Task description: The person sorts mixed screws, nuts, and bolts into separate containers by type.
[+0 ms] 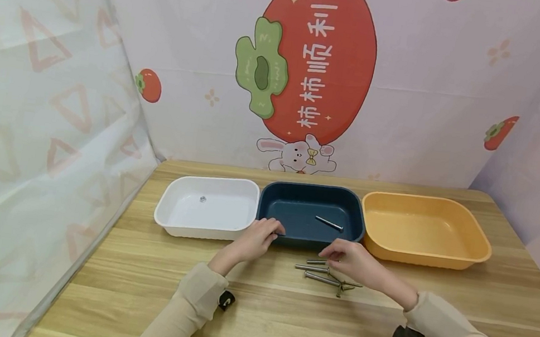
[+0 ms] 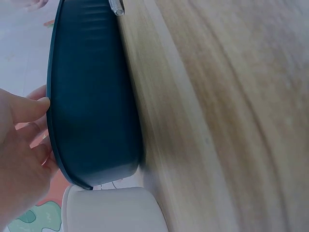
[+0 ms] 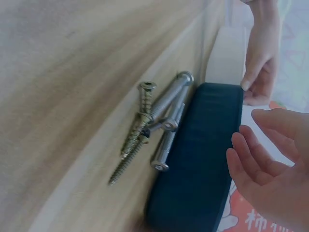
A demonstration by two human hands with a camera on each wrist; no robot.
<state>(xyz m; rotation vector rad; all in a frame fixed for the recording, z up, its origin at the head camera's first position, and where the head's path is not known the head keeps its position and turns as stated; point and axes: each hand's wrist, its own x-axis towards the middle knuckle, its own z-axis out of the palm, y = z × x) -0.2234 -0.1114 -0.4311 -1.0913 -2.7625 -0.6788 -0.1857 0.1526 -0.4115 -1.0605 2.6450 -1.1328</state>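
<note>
Beige sleeves (image 1: 196,294) stretch forward over the table (image 1: 280,333); the left hand (image 1: 257,239) pinches the dark blue tray (image 1: 308,244) by its front rim, while the right hand (image 1: 358,263), loosely curved fingers holding nothing, hovers near the screws (image 1: 322,279) lying just before that tray.

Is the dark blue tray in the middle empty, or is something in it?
Not empty: the dark blue tray holds one metal bolt, seen lying toward its right side.
</note>
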